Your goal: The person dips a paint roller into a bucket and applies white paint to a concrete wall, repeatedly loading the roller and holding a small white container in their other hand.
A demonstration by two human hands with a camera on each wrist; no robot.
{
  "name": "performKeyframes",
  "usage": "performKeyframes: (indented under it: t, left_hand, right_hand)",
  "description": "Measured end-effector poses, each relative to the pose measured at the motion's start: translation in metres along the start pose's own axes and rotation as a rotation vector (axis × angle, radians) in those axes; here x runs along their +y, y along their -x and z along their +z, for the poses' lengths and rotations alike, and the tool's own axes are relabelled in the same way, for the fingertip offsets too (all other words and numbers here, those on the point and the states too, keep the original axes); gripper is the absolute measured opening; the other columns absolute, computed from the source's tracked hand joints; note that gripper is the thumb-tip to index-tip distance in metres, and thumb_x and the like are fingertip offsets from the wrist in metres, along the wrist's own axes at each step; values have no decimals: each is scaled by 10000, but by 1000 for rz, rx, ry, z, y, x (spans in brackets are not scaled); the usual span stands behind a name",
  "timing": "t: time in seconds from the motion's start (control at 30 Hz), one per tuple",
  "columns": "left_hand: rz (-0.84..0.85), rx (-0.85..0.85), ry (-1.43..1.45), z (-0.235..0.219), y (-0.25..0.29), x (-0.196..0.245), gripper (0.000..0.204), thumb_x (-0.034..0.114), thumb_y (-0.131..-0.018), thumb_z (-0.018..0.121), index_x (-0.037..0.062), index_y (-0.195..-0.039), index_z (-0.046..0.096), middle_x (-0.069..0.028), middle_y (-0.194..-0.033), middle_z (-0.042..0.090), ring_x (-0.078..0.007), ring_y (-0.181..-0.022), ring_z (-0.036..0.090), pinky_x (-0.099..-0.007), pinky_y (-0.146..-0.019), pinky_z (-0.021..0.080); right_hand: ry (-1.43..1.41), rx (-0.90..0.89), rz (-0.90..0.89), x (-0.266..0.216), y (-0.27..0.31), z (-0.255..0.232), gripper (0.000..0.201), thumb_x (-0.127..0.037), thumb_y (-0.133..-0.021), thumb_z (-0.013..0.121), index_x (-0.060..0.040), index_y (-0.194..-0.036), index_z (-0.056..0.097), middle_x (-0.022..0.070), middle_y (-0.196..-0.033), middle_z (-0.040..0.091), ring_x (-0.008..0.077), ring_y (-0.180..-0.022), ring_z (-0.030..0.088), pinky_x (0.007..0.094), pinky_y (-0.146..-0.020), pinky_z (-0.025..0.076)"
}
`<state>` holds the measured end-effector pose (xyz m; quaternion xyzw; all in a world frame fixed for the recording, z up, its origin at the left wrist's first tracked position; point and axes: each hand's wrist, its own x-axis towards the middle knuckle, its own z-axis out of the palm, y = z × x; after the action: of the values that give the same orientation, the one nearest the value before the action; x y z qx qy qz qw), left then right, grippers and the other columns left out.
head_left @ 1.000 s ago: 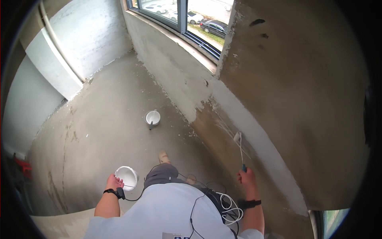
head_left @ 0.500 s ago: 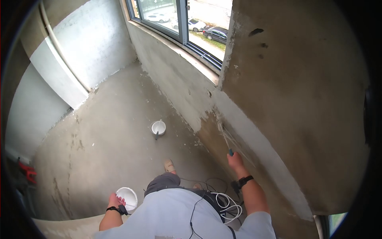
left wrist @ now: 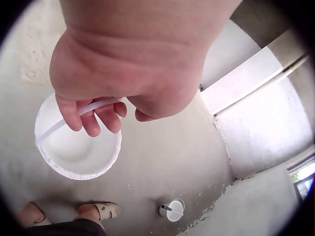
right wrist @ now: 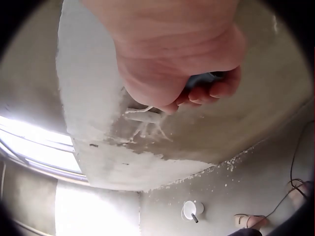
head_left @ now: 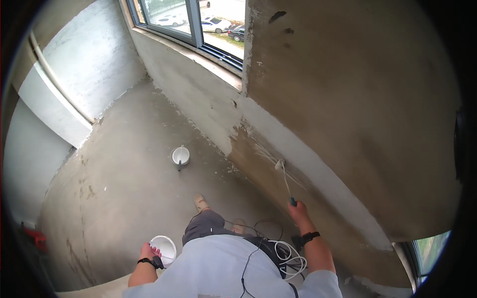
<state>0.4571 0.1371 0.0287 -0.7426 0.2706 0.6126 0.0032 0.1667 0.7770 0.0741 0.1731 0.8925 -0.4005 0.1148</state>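
Since half a second ago, the paint roller (head_left: 279, 165) is shifted down the brown wall (head_left: 348, 124), away from the window (head_left: 195, 25); the head view is swung too, so the scene sits further toward 9 o'clock.

Head view: roller is placed against the wall, just below the white strip (head_left: 303, 159), which runs past it at 2 o'clock. White streaks (head_left: 263, 153) are seen at its 10 o'clock. Window is found at 11 o'clock from the roller.

Hands: both are occupied. Teal handle (head_left: 293, 201) of the roller is gripped in the right hand (head_left: 299, 213), at 5 o'clock from the roller head; fingers are wrapped round it. White bucket (left wrist: 81, 175) is held by its bail (left wrist: 49, 132), hooked in the curled fingers of the left hand (head_left: 150, 251); bucket mouth is at 3 o'clock from that hand. Contents can't be told.

Second bucket (head_left: 185, 155) is set on the floor (head_left: 124, 174) at 12 o'clock from the held one, well apart; a dark-handled tool (head_left: 179, 167) is left in it. Beige shoe (head_left: 200, 202) is planted between the two. Red object (head_left: 36, 239) is seen at 8 o'clock, too blurred to identify.
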Motion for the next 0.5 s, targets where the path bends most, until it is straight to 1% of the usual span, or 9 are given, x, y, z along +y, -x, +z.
performKeyframes:
  t: [0.07,0.1,0.17,0.27,0.3,0.37,0.4,0.43,0.5]
  left_hand:
    - [16,-10,-47,18,1,3,234,345,-865,464,140,-973,429,-19,-843,487,-225,-812,485,-414,-773,396]
    - [13,-15,-63,27,5,5,234,345,-865,464,140,-973,429,-19,-843,487,-225,-812,485,-414,-773,396]
    - [29,-30,-124,47,13,8,239,350,-866,466,129,-951,434,-15,-823,496,-218,-818,503,-415,-779,401]
    - [71,-107,-181,74,15,10,240,353,-865,468,123,-927,440,-15,-810,501,-216,-826,516,-416,-791,402]
    - [78,-105,-193,85,19,11,227,345,-864,471,126,-915,443,-8,-776,496,-215,-784,521,-421,-770,408]
    - [105,-127,-228,100,12,15,219,343,-865,469,130,-912,442,-6,-757,494,-214,-763,522,-424,-751,412]
    - [132,-146,-243,108,4,19,212,340,-866,468,134,-909,442,-3,-738,491,-214,-742,524,-426,-731,416]
    - [118,-174,-263,114,-4,26,194,336,-869,462,145,-898,444,-1,-706,484,-216,-710,524,-426,-694,421]
    - [129,-189,-274,123,-9,39,188,333,-870,458,146,-890,446,-5,-703,484,-219,-712,525,-426,-690,422]
  right_hand:
    - [-125,-14,93,28,21,-14,351,-314,-815,630,36,-846,615,127,-670,619,231,-627,606,362,-589,463]
    - [-124,-3,106,39,32,-20,351,-314,-815,630,36,-846,615,127,-670,619,231,-627,606,362,-589,463]
    - [-87,94,69,63,55,-33,333,-299,-812,633,33,-824,612,90,-616,587,178,-560,562,340,-534,444]
    - [-52,173,111,96,80,-46,309,-281,-807,641,26,-806,614,74,-617,586,155,-556,559,333,-519,438]
    - [-53,186,127,105,88,-48,309,-281,-807,641,26,-806,614,74,-617,586,155,-556,559,333,-519,438]
    - [-139,221,241,121,103,-52,312,-282,-779,681,22,-828,632,110,-666,615,188,-623,586,352,-592,464]
    - [-143,232,255,125,110,-54,312,-282,-779,681,22,-828,632,110,-666,615,188,-623,586,352,-592,464]
    - [-170,220,296,126,114,-58,301,-270,-777,684,23,-825,633,102,-666,614,179,-626,580,351,-593,464]
    - [-203,220,336,127,118,-62,291,-257,-774,688,24,-823,633,94,-665,613,170,-629,574,349,-595,464]
